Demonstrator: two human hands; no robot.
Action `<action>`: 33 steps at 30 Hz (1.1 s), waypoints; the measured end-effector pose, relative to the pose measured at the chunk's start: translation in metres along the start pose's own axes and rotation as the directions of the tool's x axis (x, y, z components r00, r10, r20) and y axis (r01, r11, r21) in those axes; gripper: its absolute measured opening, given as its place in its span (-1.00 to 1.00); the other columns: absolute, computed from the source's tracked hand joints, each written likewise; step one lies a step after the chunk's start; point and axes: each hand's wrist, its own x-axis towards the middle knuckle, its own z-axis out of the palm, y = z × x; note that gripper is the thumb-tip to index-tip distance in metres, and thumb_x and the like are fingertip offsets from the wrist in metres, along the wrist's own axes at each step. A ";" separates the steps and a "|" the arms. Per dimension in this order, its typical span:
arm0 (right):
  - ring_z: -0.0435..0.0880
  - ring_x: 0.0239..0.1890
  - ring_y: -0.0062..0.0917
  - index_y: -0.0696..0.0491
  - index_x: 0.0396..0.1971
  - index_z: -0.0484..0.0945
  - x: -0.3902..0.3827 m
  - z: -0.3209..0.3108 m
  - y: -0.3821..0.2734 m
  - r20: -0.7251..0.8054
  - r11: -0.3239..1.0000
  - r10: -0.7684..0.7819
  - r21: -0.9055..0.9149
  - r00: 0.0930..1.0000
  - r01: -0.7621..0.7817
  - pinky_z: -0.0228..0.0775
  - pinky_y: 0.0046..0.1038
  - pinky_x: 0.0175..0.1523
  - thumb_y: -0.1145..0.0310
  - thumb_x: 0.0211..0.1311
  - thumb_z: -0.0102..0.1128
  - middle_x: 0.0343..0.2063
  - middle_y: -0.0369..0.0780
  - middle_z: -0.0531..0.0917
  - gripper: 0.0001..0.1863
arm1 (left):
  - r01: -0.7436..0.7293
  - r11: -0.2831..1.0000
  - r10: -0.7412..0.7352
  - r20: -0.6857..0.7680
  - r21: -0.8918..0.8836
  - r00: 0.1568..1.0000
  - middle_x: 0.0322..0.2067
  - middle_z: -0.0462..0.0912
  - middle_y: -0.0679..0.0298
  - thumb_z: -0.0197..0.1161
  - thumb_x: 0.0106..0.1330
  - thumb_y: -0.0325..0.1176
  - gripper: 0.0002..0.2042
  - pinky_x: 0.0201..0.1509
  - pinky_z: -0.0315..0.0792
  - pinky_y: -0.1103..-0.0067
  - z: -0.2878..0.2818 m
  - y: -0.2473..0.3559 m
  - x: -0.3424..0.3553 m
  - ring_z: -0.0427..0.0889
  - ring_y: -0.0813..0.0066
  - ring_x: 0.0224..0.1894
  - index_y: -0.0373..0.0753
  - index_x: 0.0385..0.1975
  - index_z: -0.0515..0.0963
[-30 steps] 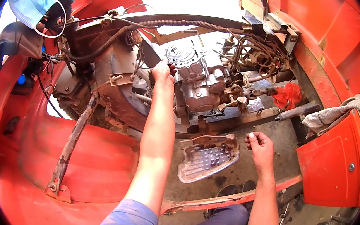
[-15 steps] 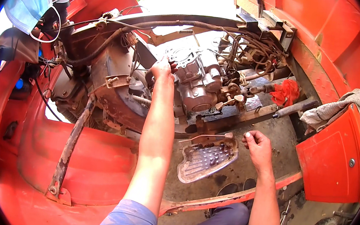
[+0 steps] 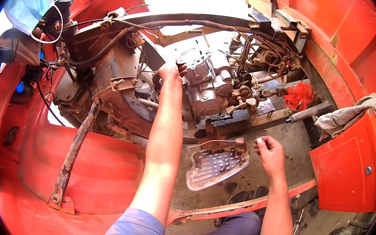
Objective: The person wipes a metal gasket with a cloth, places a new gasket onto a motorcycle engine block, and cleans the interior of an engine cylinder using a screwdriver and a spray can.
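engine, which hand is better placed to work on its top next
Probably the left hand: it is at the engine, near its top, while the right hand hangs away from it, nearer the ridged metal plate.

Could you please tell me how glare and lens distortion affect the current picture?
Head view: background behind the top rail burnt out to white; left forearm and engine partly washed pale by bright light; rail arched, likely by the fisheye lens; corners black.
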 end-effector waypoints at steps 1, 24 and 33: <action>0.57 -0.38 -0.73 0.17 -0.29 0.64 0.000 0.000 -0.002 -0.004 1.000 0.002 0.000 1.000 -0.002 0.46 -0.58 -0.21 0.37 0.46 0.21 -0.45 -0.35 0.68 -0.82 | 0.010 1.000 -0.010 0.008 -0.003 1.000 -0.32 0.69 0.15 0.27 0.43 -0.35 -0.82 -0.54 0.55 0.46 0.001 0.000 -0.003 0.71 0.23 -0.50 -0.32 -0.11 0.57; 0.57 -0.37 -0.75 0.19 -0.29 0.64 0.002 0.000 0.005 0.006 0.996 -0.044 -0.081 0.999 0.045 0.46 -0.58 -0.21 0.37 0.45 0.22 -0.46 -0.37 0.68 -0.82 | -0.310 0.945 0.290 0.179 0.101 0.940 -0.40 0.65 0.31 0.29 0.34 -0.55 -0.77 -0.63 0.35 0.66 -0.031 -0.035 -0.005 0.57 0.60 -0.56 -0.35 -0.02 0.63; 0.50 -0.42 -0.76 0.21 -0.27 0.64 0.004 0.001 0.015 -0.004 0.991 -0.051 -0.127 0.999 0.050 0.41 -0.58 -0.26 0.33 0.42 0.26 -0.51 -0.39 0.62 -0.79 | -0.672 0.415 0.774 0.150 0.614 0.615 -0.20 0.65 0.15 0.30 0.21 -0.48 -0.80 -0.10 0.54 0.43 -0.027 -0.037 -0.011 0.66 0.30 -0.22 -0.31 -0.17 0.69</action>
